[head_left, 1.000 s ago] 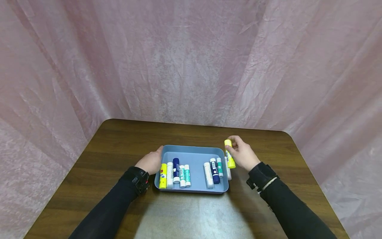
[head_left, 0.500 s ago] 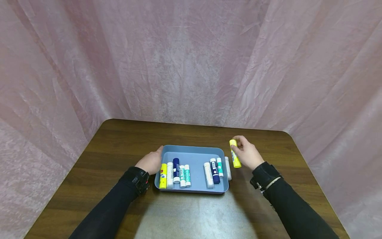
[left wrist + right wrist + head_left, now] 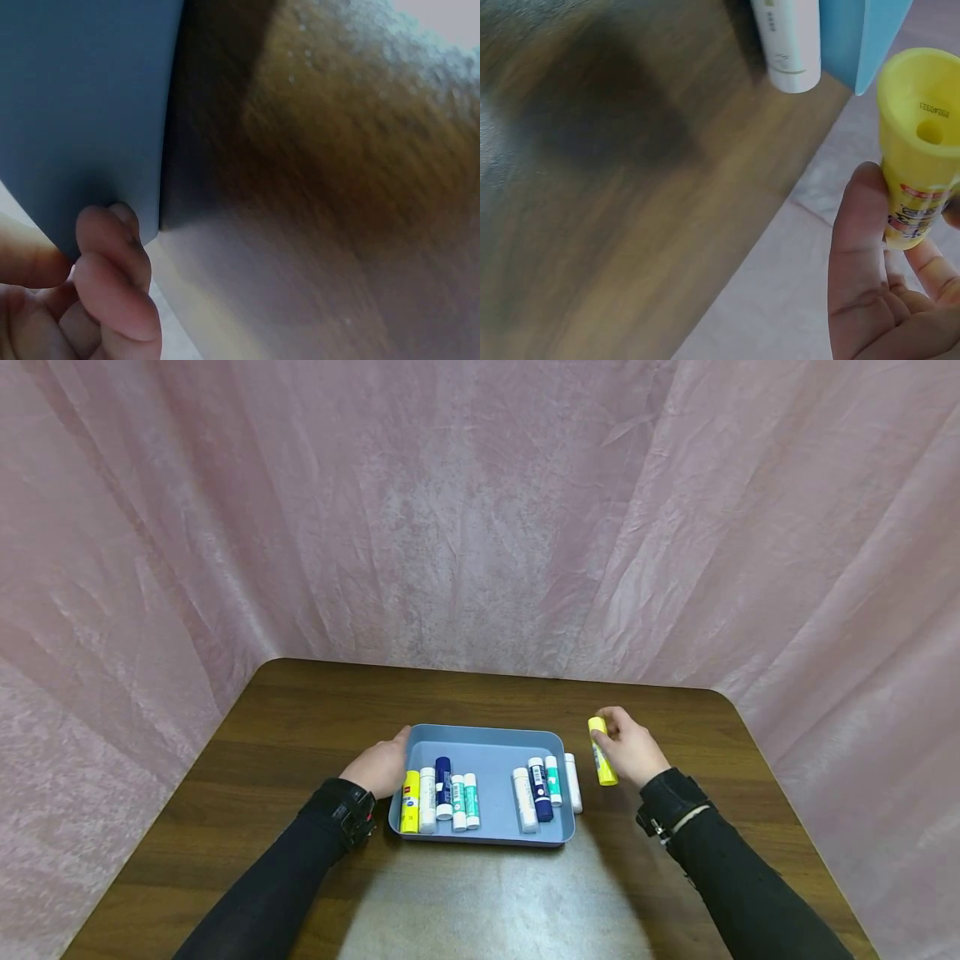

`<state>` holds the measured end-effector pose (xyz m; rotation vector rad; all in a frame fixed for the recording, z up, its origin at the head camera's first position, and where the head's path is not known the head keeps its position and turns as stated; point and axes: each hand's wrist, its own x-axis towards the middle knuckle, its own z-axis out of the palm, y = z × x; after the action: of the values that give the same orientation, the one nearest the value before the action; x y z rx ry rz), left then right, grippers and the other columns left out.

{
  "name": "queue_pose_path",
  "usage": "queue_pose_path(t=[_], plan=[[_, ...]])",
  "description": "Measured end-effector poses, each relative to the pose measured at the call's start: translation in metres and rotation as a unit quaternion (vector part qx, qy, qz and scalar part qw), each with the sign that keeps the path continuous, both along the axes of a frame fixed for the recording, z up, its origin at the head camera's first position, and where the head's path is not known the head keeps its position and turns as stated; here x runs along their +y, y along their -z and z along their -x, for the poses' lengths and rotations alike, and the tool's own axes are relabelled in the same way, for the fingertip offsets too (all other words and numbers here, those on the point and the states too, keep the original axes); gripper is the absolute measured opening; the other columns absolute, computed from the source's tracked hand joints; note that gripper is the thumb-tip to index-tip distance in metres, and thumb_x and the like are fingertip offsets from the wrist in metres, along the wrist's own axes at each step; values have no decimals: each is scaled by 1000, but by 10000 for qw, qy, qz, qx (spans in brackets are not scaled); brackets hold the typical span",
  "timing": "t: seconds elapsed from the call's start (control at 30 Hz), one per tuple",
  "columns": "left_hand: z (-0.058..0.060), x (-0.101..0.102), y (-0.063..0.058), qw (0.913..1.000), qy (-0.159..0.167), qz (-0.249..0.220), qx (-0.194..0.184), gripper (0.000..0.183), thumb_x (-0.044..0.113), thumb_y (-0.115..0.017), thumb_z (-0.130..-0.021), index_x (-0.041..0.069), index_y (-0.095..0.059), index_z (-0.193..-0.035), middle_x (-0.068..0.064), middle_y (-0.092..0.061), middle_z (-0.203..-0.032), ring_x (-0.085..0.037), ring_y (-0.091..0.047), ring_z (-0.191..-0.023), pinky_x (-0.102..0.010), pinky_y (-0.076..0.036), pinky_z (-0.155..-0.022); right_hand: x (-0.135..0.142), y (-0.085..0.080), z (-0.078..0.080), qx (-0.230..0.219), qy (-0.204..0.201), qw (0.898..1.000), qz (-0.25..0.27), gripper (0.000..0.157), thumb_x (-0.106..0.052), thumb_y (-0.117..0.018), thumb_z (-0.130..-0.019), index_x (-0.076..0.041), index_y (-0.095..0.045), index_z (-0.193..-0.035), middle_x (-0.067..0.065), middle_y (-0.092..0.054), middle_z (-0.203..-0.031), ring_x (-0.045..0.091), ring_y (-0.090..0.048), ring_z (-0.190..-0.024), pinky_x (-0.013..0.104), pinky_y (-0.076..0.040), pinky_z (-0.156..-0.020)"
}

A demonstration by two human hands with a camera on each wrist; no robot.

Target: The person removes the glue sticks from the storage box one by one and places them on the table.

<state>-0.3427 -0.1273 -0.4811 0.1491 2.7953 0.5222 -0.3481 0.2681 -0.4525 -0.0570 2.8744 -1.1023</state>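
In the head view, my right hand (image 3: 630, 749) holds a yellow glue stick (image 3: 602, 752) between thumb and fingers, right of the tray. The right wrist view shows the round hollow end of this glue stick (image 3: 922, 135) tilted toward the camera. My left hand (image 3: 378, 767) is at the left rim of a blue-grey tray (image 3: 487, 739). Seen from the left wrist, curled fingers (image 3: 112, 285) pinch the tray wall (image 3: 90, 105). Inside the tray lie two groups of glue sticks, including a yellow one (image 3: 409, 802) at far left and a white one (image 3: 525, 800) toward the right.
A white glue stick (image 3: 573, 783) lies on the wooden table (image 3: 480, 902), along the outer right side of the tray. Dark blue (image 3: 443, 787) and teal-and-white (image 3: 471, 801) glue sticks lie in the tray. Behind the table hangs a pink curtain (image 3: 480, 527).
My right hand has moved rightward, away from the tray, with the yellow glue stick, lowering slightly at the end. The white glue stick beside the tray shows more fully. My left hand stays put.
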Motion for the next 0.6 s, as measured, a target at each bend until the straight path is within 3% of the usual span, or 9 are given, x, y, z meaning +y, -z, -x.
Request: queue_pose_path(t=[0.33,0.47,0.6], plan=[[0,0,-1,10000,-31,30,-17,57,13,-38,-108,0,-22,-161,-22,-58,-145,-31,-59,-132,-51,-46,-112,4,17,1,-223,80,9992,-321,44,-23,-56,-103,-4,-46,-141,26,-64,-120,27,-67,-85,30,-54,-65],[-1,0,-1,10000,-19,45,9,57,13,-38,-108,0,-22,-161,-22,-60,-143,-29,-61,-128,-50,-48,-110,4,23,1,-338,103,9984,-432,47,-25,-58,-102,-3,-46,-142,29,-63,-126,30,-67,-91,32,-54,-69],[-1,1,-1,10000,-45,41,-8,57,14,-39,-108,1,-22,-161,-21,-61,-142,-27,-62,-125,-50,-48,-110,4,29,1,-466,94,9977,-492,47,-26,-59,-101,-3,-48,-141,27,-64,-122,28,-65,-89,32,-53,-68]])
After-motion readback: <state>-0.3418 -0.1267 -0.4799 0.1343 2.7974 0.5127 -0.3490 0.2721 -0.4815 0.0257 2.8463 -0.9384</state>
